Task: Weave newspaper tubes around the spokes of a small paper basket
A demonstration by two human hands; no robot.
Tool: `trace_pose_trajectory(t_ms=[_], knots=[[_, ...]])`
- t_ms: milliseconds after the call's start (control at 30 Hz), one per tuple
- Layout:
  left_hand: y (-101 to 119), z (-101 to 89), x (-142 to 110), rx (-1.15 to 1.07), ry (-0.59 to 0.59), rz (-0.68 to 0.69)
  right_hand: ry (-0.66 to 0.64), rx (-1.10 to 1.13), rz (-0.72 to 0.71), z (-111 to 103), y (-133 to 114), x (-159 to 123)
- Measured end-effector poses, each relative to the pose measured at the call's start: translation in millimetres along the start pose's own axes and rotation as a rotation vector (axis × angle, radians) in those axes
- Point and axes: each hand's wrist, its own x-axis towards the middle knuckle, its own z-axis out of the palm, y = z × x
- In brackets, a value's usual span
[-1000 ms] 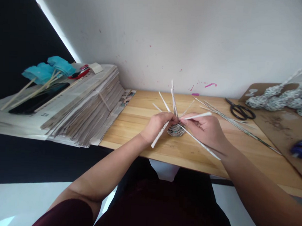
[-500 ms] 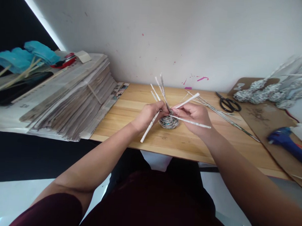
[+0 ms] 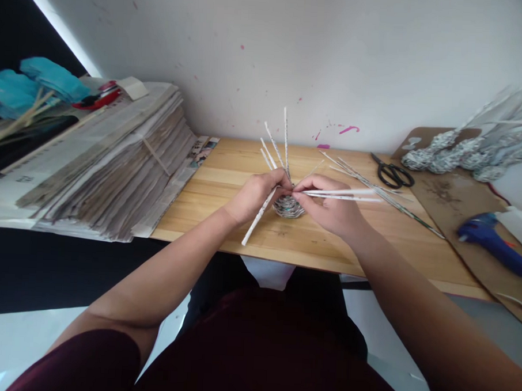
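A small round piece woven from rolled newspaper tubes rests on the wooden table between my hands. My left hand is closed at its upper left, pinching the top of the weave and a paper tube that slants down toward me. Several other tubes stand up from the far side. With thumb and fingers pinched, my right hand grips paper tubes that point out to the right over the hand. Both sets of fingertips meet at the top of the weave and hide part of it.
Loose paper tubes and black scissors lie to the right. Beyond them are cardboard, a blue glue gun and woven paper pieces. A tall newspaper stack stands at left, with a red stapler-like object on top.
The tubes at my right hand, spread apart before, now lie nearly together, pointing right. One upright tube on the far side stands straighter. The view has shifted slightly.
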Motion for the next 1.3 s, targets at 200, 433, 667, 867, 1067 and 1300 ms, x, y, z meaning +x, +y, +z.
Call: trace_pose_trajectory(t_ms=[200, 433, 667, 867, 1067, 1300], knots=[[9, -9.9, 4, 0.083, -0.115, 0.049, 0.024, 0.008, 0.040, 6, 8, 0], [25, -21.1, 13, 0.171, -0.263, -0.001, -0.012, 0.007, -0.010, 4, 4, -1], [28, -22.8, 15, 0.140, -0.322, 0.026, -0.006, -0.021, -0.056, 7, 6, -1], [25, -29.5, 16, 0.105, -0.418, 0.056, -0.024, -0.049, -0.053, 5, 4, -1], [12, -27.8, 16, -0.090, -0.301, -0.017, -0.016, -0.050, -0.076, 4, 4, -1], [11, -32.6, 23, 0.008, -0.285, 0.091, -0.033, -0.041, -0.080, 4, 5, -2]])
